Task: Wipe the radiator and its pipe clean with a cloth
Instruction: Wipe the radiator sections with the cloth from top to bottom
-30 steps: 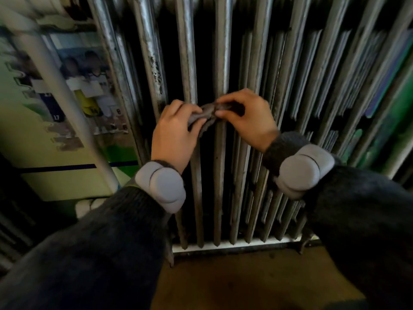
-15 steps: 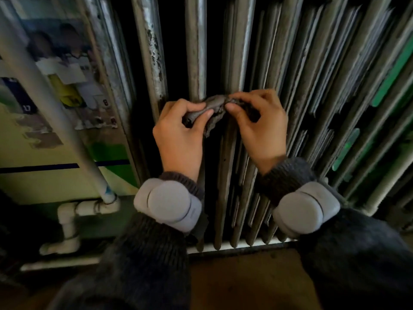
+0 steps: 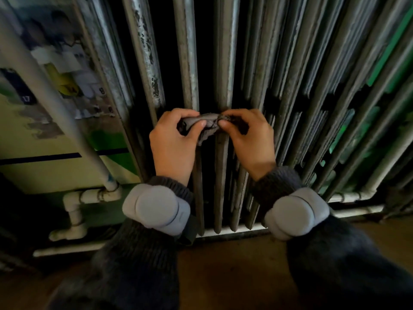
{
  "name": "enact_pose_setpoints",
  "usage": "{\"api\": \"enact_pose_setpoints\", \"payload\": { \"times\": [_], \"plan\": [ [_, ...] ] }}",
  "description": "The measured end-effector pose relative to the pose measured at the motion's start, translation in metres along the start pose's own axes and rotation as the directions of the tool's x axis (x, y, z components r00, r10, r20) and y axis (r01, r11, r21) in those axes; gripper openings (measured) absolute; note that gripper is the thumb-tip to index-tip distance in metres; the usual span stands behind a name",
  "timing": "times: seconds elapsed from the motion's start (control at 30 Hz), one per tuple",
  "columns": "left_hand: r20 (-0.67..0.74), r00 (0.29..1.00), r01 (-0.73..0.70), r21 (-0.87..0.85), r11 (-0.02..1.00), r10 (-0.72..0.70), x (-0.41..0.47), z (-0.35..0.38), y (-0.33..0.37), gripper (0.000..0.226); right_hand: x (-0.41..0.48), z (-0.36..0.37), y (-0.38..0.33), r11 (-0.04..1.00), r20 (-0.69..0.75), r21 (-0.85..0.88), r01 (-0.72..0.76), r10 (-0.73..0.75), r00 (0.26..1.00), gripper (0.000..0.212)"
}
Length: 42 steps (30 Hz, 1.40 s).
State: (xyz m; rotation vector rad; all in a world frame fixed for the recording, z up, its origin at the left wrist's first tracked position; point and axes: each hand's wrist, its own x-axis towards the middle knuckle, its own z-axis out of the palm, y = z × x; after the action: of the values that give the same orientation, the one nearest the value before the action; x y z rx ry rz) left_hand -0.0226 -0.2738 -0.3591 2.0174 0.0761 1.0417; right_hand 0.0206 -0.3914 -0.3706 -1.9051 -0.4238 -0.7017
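Two hands hold one grey cloth (image 3: 207, 124) taut against a radiator (image 3: 226, 52), at the centre of our view.

We see the left hand (image 3: 176, 148) and the right hand (image 3: 249, 142) each pinching one end of the cloth, which lies across the column fronts. Dark gaps run between the columns toward 12 o'clock. Bare brown floor (image 3: 228, 269) opens at 6 o'clock between the sleeves. One white pipe (image 3: 51, 95) slants from 10 to 8 o'clock, well apart from the hands. Behind it, a poster (image 3: 73, 63) shows a shirt numbered 17. We count two grey wrist pads (image 3: 156, 209), one per arm.
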Motion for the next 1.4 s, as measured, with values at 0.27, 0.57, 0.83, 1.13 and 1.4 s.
{"api": "enact_pose_setpoints", "payload": {
  "times": [0.27, 0.57, 0.83, 1.13, 1.4],
  "plan": [
    [-0.08, 0.993, 0.092, 0.062, 0.994, -0.087, 0.016, 0.001, -0.004, 0.032, 0.019, 0.006, -0.018, 1.0, -0.084, 0.011, -0.029, 0.03, 0.996, 0.026],
    [-0.043, 0.999, 0.005, 0.087, 0.996, -0.001, 0.004, 0.012, -0.01, 0.019, 0.004, 0.008, -0.009, 0.989, 0.016, -0.146, 0.001, 0.002, 1.0, 0.026],
    [0.013, 1.0, 0.01, 0.154, 0.988, -0.012, -0.008, 0.011, -0.011, 0.018, -0.011, 0.014, 0.01, 0.987, 0.08, -0.074, -0.14, 0.145, 0.986, 0.022],
    [-0.055, 0.992, 0.112, 0.024, 0.993, -0.11, -0.003, 0.011, 0.005, 0.025, 0.009, -0.001, -0.002, 0.992, -0.063, 0.057, -0.112, 0.116, 0.991, 0.028],
    [0.064, 0.971, 0.219, 0.146, 0.965, -0.23, -0.018, 0.026, -0.021, 0.02, -0.014, 0.02, 0.017, 0.963, 0.074, -0.088, -0.257, 0.263, 0.962, 0.023]
  ]
}}
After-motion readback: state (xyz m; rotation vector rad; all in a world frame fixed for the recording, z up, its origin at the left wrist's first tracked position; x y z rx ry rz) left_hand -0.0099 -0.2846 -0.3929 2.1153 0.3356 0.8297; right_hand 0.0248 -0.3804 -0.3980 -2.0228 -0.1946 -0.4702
